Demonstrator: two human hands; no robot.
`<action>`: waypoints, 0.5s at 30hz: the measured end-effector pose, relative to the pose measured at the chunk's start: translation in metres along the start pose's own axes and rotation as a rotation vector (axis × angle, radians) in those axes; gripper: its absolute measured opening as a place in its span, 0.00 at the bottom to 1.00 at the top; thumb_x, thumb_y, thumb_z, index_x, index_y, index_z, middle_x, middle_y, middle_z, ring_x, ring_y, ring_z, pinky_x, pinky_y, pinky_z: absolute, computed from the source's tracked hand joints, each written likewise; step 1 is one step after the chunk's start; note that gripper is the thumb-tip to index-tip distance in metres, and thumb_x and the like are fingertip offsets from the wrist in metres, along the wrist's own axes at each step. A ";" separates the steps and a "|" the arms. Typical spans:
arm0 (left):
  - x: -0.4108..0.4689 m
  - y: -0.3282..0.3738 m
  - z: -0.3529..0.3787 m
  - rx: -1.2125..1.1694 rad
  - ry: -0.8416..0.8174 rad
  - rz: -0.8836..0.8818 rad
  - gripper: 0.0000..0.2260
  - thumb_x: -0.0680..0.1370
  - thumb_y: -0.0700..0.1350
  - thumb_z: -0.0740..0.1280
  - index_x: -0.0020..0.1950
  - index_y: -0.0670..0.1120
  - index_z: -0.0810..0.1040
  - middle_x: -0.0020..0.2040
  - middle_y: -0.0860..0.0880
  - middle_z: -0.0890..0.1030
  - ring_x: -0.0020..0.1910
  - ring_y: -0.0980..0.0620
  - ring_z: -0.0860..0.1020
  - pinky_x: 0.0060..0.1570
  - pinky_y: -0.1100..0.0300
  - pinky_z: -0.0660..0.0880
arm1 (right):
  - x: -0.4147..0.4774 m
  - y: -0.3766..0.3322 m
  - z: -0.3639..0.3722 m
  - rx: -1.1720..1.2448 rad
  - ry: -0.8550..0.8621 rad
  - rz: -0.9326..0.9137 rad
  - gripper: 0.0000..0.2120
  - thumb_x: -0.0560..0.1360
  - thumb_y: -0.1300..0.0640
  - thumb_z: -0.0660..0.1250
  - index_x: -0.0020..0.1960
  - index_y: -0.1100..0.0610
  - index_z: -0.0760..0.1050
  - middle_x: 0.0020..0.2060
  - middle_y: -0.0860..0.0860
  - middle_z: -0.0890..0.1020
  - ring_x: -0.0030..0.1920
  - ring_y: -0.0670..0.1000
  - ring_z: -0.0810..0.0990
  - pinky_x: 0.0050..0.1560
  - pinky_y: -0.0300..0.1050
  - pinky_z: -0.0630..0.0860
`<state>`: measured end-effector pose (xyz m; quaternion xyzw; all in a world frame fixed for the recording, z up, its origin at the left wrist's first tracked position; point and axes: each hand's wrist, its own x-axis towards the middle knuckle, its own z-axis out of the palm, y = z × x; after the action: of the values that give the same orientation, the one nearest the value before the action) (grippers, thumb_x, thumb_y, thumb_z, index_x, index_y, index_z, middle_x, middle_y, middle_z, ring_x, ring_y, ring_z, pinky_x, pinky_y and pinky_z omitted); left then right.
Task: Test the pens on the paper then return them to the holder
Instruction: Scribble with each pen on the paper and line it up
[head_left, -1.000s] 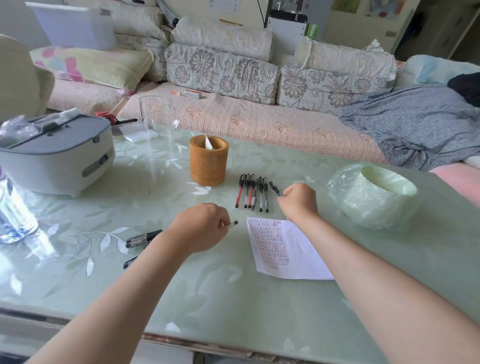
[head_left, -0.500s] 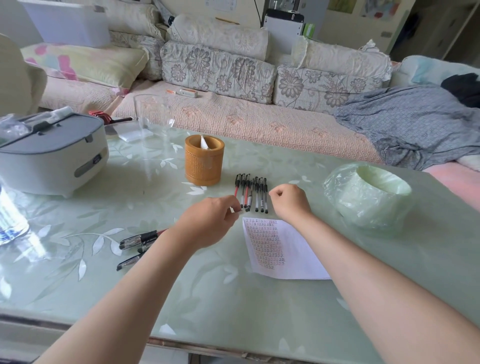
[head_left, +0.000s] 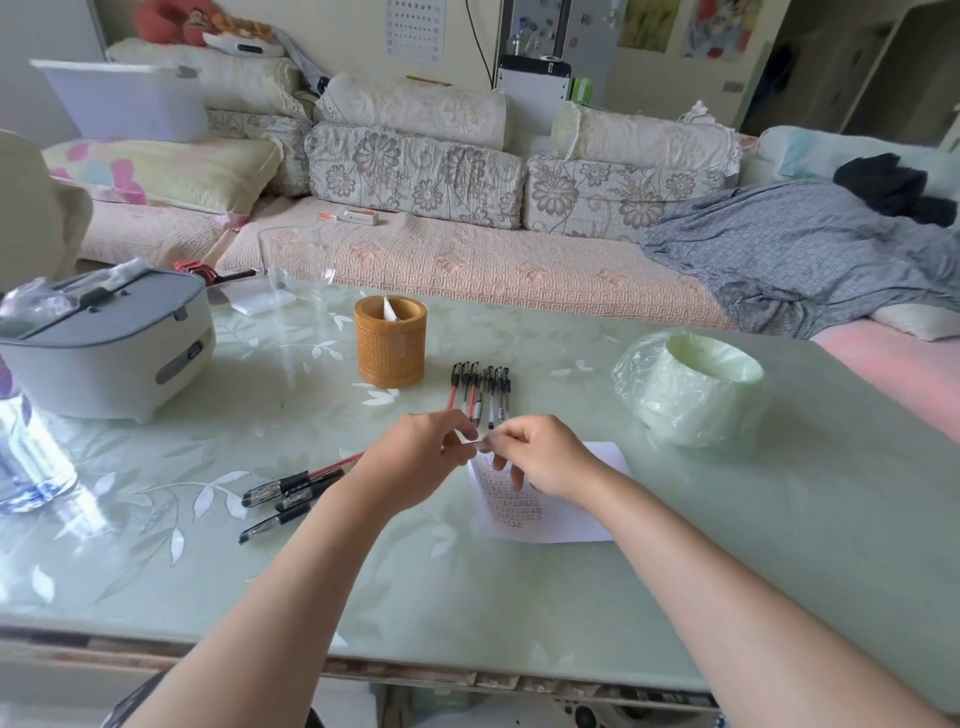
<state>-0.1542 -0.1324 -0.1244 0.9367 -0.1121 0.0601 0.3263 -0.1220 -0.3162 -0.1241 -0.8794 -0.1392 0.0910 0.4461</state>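
Both hands are meeting above the top edge of the paper (head_left: 550, 499). Left hand (head_left: 415, 457) and right hand (head_left: 540, 457) are pinching the same small pen (head_left: 475, 443) btwn them, fingers closed on it from either side; it's blurred, so can't tell cap from barrel. The paper is lying flat on the green surface (head_left: 467, 587), its upper part hidden under the right hand, w/ rows of marks showing down its left side. A row of pens (head_left: 480, 392) is lying side by side just beyond the hands, tips toward the person. The holder (head_left: 390, 340), a brown cylinder, is standing upright just left of that row, w/ something white sticking up inside. Another few pens (head_left: 291, 493) are lying loose left of the left forearm, well apart from the row.
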 end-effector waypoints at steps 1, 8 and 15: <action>-0.002 0.001 0.000 0.000 -0.008 0.003 0.05 0.78 0.49 0.68 0.53 0.53 0.78 0.42 0.56 0.80 0.38 0.57 0.77 0.34 0.68 0.69 | -0.004 0.001 -0.001 0.015 -0.002 0.009 0.12 0.81 0.54 0.63 0.47 0.59 0.80 0.37 0.48 0.81 0.30 0.51 0.77 0.23 0.31 0.64; -0.008 -0.002 -0.007 0.194 -0.067 -0.051 0.08 0.77 0.54 0.68 0.53 0.55 0.79 0.46 0.56 0.81 0.44 0.53 0.78 0.46 0.56 0.77 | -0.027 0.017 -0.021 -0.002 0.106 0.062 0.12 0.81 0.54 0.62 0.41 0.52 0.78 0.29 0.40 0.80 0.28 0.47 0.77 0.27 0.34 0.66; -0.003 0.004 0.000 0.195 -0.066 -0.060 0.07 0.75 0.55 0.69 0.49 0.55 0.79 0.43 0.56 0.79 0.43 0.54 0.77 0.43 0.58 0.76 | -0.037 0.031 -0.031 -0.136 0.137 0.071 0.08 0.78 0.54 0.63 0.44 0.50 0.80 0.39 0.44 0.82 0.37 0.46 0.77 0.40 0.39 0.73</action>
<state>-0.1582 -0.1347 -0.1230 0.9683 -0.0883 0.0300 0.2315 -0.1428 -0.3693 -0.1297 -0.9162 -0.0830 0.0367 0.3904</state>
